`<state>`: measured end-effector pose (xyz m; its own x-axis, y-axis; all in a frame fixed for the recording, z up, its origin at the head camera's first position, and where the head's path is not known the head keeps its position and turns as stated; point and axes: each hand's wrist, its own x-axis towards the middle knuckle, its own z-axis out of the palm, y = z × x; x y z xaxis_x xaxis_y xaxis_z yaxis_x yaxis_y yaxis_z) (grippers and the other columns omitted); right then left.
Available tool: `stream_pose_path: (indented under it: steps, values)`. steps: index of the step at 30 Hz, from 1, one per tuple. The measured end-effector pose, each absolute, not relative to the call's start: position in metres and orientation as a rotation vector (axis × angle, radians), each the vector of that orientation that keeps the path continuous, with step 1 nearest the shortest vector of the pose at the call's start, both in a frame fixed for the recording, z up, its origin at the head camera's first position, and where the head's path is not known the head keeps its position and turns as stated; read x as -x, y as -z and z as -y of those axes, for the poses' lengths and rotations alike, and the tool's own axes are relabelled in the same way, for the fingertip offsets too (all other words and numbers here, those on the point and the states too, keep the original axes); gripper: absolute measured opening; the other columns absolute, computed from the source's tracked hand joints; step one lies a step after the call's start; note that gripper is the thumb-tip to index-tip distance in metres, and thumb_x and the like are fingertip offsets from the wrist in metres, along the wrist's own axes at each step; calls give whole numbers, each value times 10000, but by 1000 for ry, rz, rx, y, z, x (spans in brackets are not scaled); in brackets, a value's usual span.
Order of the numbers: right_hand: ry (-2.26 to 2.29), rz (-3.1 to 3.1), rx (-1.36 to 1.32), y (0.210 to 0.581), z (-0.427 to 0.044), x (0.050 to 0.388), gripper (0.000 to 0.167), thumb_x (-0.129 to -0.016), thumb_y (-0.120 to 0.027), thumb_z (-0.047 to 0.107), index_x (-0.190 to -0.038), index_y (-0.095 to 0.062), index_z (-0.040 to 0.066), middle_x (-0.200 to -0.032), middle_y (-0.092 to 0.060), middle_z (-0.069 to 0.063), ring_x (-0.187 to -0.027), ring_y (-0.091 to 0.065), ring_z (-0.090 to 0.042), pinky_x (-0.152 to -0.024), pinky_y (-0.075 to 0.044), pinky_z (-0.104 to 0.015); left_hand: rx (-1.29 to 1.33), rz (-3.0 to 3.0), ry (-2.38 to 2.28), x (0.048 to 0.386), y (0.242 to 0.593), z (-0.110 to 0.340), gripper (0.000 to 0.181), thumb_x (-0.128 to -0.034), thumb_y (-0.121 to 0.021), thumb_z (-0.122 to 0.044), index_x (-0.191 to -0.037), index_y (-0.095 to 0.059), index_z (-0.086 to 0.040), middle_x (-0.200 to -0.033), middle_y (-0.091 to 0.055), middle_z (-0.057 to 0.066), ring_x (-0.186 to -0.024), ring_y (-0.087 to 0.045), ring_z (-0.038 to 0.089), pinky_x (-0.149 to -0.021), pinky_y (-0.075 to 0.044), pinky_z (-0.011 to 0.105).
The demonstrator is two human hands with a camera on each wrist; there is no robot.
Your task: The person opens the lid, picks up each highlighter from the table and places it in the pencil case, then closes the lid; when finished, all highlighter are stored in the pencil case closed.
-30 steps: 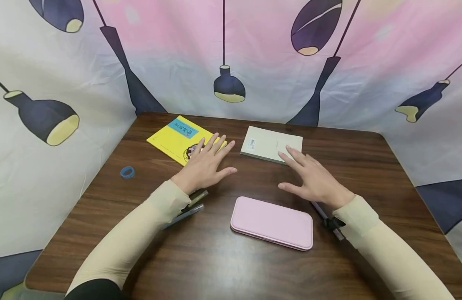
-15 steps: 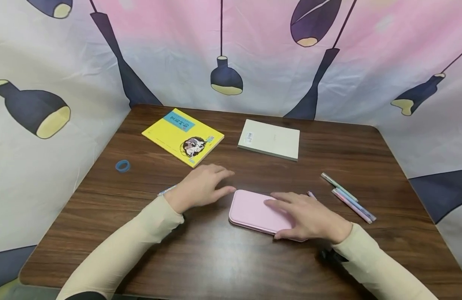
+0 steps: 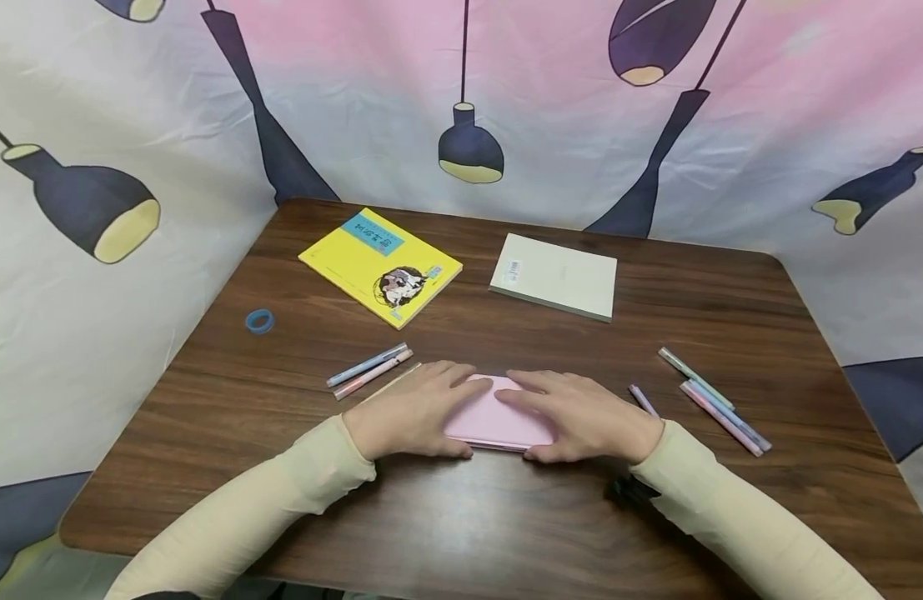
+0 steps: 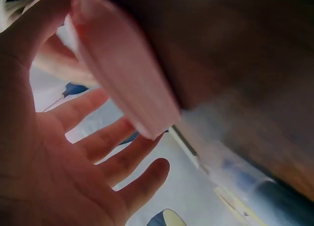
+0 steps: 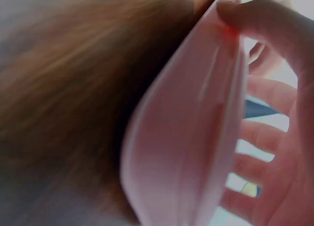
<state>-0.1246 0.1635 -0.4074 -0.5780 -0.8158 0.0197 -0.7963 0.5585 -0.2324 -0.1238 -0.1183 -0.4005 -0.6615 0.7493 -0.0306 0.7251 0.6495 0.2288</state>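
A pink pencil case (image 3: 499, 417), flat and with rounded corners, lies near the middle of the table between both hands. My left hand (image 3: 412, 414) grips its left end, thumb at the front edge and fingers over the top and far side. At the right end, my right hand (image 3: 584, 417) holds it the same way. Up close in the left wrist view, the pencil case (image 4: 127, 69) shows its side, with the thumb against the edge. The right wrist view has the thumb pressed on the rim of the pencil case (image 5: 181, 138). Both ends are partly hidden by the hands.
Two pens (image 3: 367, 367) lie left of the hands, with part of another beside the left hand. Several more pens (image 3: 719, 408) are at the right. Behind are a yellow book (image 3: 348, 267) and a pale notebook (image 3: 562, 283). A blue tape roll (image 3: 259, 321) sits far left.
Both hands have come down from above the table and taken hold of the pink pencil case. The right hand reached it first; the case has shifted slightly to the left.
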Motion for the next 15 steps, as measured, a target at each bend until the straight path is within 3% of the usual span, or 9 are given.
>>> stream_pose_path:
  steps: [15]
  values:
    - [199, -2747, 1406, 397, -158, 130, 773, -735, -793, 568, -1411, -578, 261, -1399, -585, -138, -1156, -647, -324, -810, -557, -485, -1306, -2764, -309, 128, 408, 118, 883, -720, -822, -449, -1467, -468, -139, -1291, -533, 151, -1128, -539, 289, -967, -487, 406]
